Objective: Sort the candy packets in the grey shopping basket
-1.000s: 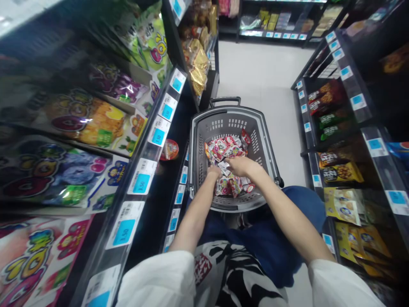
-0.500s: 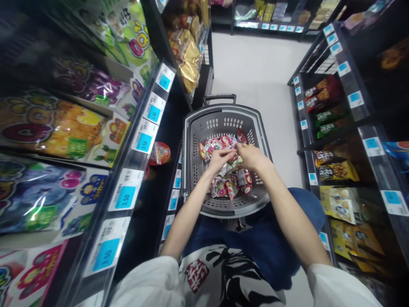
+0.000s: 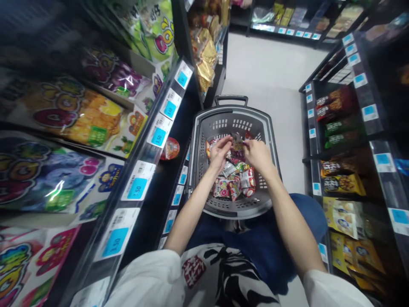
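Fingers [image 3: 227,143] of the left hand [image 3: 220,152] and the right hand [image 3: 258,154] are being pinched on one snack packet [image 3: 237,148], which is being held between them just above the heap of packets [image 3: 234,184] in the grey basket [image 3: 230,121].

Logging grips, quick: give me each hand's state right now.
Left hand: closed, pinching one end of a small snack packet over the grey basket.
Right hand: closed, pinching the same packet's other end.
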`<move>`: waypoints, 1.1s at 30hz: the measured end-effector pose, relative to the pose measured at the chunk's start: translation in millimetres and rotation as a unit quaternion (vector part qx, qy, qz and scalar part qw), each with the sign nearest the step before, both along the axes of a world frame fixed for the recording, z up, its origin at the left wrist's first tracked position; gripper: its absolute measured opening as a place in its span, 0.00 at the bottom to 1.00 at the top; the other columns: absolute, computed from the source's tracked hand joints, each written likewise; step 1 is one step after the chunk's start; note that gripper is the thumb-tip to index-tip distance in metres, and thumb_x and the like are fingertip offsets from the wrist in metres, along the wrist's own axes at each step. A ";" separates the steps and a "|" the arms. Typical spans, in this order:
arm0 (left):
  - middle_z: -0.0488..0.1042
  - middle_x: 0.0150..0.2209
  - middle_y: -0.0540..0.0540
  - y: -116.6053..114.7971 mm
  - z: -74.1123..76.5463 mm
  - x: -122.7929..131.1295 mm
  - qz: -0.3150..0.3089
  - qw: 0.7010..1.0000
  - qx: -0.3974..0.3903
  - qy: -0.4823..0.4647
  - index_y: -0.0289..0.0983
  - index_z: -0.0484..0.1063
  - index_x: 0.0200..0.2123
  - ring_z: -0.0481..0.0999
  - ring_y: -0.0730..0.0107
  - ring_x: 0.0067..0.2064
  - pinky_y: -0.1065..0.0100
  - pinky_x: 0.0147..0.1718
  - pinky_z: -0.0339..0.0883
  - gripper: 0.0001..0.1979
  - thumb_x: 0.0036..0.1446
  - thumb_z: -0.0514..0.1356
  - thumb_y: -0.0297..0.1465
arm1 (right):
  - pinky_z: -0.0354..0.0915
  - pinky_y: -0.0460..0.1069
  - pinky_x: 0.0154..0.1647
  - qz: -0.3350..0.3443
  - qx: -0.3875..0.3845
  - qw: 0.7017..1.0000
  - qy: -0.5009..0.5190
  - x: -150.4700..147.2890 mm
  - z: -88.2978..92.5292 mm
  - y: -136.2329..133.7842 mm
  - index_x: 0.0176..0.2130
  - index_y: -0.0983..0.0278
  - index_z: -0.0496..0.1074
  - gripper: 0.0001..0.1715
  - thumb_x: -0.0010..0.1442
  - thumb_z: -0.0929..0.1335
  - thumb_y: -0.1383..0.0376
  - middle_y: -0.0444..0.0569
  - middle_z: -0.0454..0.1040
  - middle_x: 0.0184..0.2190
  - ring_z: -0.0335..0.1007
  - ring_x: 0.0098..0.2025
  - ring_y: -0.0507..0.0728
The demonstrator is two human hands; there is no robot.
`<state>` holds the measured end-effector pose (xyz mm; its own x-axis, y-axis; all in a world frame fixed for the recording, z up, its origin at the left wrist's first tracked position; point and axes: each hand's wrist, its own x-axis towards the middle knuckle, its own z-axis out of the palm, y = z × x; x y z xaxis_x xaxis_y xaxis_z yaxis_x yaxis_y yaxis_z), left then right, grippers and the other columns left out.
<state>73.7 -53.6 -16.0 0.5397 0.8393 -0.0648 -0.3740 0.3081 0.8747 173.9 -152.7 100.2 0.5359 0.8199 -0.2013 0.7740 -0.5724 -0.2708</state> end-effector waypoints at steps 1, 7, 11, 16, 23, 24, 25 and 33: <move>0.77 0.56 0.42 0.5 0.5 -0.1 0.006 1.000 0.009 0.008 0.38 0.78 0.50 0.74 0.60 0.60 0.59 0.61 0.66 0.28 0.46 0.73 0.43 | 0.68 0.56 0.47 -0.015 0.023 1.000 0.006 2.4 0.5 -1.6 0.49 0.62 0.78 0.21 0.72 0.58 0.61 0.60 0.80 0.43 0.77 0.48 0.66; 0.77 0.55 0.42 -6.0 2.6 -2.2 -0.115 0.992 -0.037 0.022 0.39 0.73 0.52 0.78 0.61 0.53 0.59 0.54 0.72 0.34 0.44 0.75 0.44 | 0.68 0.54 0.43 -0.026 0.243 0.960 0.139 12.5 -5.8 -2.5 0.36 0.62 0.76 0.18 0.69 0.61 0.57 0.51 0.78 0.32 0.75 0.37 0.60; 0.80 0.47 0.42 -10.0 -0.8 -0.4 -0.089 0.995 0.036 0.023 0.35 0.75 0.46 0.79 0.65 0.46 0.60 0.54 0.72 0.32 0.41 0.77 0.45 | 0.70 0.52 0.46 -0.055 0.432 0.843 0.315 12.7 -13.5 3.4 0.42 0.62 0.73 0.19 0.60 0.69 0.50 0.48 0.78 0.38 0.75 0.41 0.56; 0.81 0.43 0.43 -10.3 -2.9 1.0 -0.110 0.982 0.131 0.078 0.34 0.76 0.45 0.79 0.63 0.43 0.62 0.50 0.73 0.34 0.35 0.78 0.44 | 0.70 0.50 0.38 -0.189 0.511 0.740 0.394 13.0 -16.0 6.0 0.35 0.62 0.72 0.24 0.48 0.76 0.48 0.43 0.74 0.29 0.71 0.32 0.53; 0.82 0.39 0.43 -13.0 -1.9 3.3 -0.129 0.984 0.088 0.085 0.33 0.77 0.44 0.79 0.65 0.39 0.61 0.48 0.73 0.35 0.34 0.78 0.45 | 0.74 0.52 0.36 -0.254 0.548 0.661 0.445 14.0 -15.6 5.9 0.36 0.63 0.73 0.26 0.41 0.79 0.52 0.43 0.75 0.29 0.73 0.31 0.54; 0.82 0.39 0.43 -12.7 -2.7 3.6 -0.129 0.985 0.076 0.080 0.32 0.77 0.43 0.79 0.65 0.39 0.61 0.48 0.72 0.35 0.33 0.78 0.44 | 0.74 0.52 0.36 -0.258 0.553 0.655 0.445 13.4 -15.4 6.2 0.35 0.64 0.74 0.26 0.41 0.79 0.53 0.43 0.76 0.29 0.73 0.30 0.54; 0.82 0.38 0.43 -12.3 -3.6 3.7 -0.129 0.987 0.066 0.074 0.32 0.77 0.42 0.79 0.66 0.38 0.62 0.47 0.72 0.34 0.33 0.78 0.43 | 0.74 0.52 0.36 -0.266 0.560 0.645 0.447 12.6 -14.8 6.7 0.35 0.64 0.74 0.26 0.40 0.80 0.53 0.43 0.76 0.29 0.73 0.29 0.53; 0.80 0.36 0.47 -12.1 -8.4 1.9 -0.170 0.983 0.060 0.029 0.31 0.77 0.38 0.75 0.73 0.34 0.69 0.41 0.69 0.30 0.32 0.80 0.39 | 0.78 0.54 0.36 -0.343 0.549 0.568 0.509 14.3 -5.3 6.9 0.34 0.66 0.75 0.24 0.39 0.83 0.62 0.43 0.78 0.27 0.75 0.28 0.54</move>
